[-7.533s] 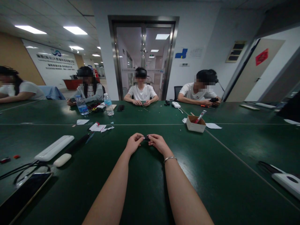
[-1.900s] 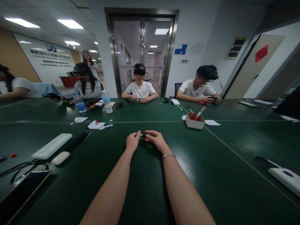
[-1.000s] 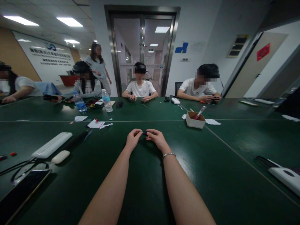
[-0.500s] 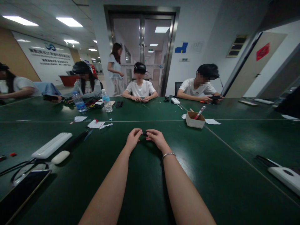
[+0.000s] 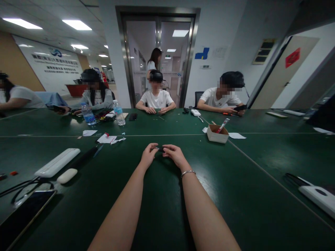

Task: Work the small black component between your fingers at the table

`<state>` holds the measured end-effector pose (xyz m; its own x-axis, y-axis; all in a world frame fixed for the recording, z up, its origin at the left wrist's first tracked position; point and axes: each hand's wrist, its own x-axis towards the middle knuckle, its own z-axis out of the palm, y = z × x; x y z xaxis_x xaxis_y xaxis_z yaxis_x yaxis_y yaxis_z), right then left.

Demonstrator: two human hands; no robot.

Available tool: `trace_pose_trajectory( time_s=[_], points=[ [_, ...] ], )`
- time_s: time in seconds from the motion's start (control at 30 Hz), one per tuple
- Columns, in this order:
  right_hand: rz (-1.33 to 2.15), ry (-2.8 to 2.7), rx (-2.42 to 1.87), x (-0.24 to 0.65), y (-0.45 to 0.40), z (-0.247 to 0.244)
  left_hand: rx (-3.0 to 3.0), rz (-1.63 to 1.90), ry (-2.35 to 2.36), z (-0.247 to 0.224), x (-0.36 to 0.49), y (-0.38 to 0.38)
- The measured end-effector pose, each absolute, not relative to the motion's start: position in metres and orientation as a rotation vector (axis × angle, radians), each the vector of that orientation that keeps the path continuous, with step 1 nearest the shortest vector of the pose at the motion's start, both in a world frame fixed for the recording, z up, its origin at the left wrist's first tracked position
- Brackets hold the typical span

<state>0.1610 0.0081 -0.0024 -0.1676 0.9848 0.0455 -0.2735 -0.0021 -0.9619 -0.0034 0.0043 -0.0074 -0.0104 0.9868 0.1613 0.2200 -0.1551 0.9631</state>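
Observation:
Both my hands meet over the middle of the green table. Between their fingertips is a small dark object, too small to name. My right hand, with a silver bangle on its wrist, pinches the object's right end. My left hand has thumb and fingers curled together at the object's left end. The fingers partly cover the object.
To the left lie a white power bank, a white oval case and a phone. Paper scraps and a small cardboard box are farther off. Several people sit across the table; one person stands behind.
The standing person has moved right, behind the seated person in the middle. My hands stay nearly in place, with slightly more of the small dark object showing between the fingertips.

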Motion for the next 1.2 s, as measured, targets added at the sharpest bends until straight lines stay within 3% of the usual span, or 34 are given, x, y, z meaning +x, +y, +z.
trace_pose_trajectory(
  time_s=[1.2],
  points=[
    [1.438, -1.142, -0.9, 0.1611, 0.0095, -0.0048, 1.526, 1.235, 1.305, -0.0057, -0.0029, 0.0037]
  ],
)
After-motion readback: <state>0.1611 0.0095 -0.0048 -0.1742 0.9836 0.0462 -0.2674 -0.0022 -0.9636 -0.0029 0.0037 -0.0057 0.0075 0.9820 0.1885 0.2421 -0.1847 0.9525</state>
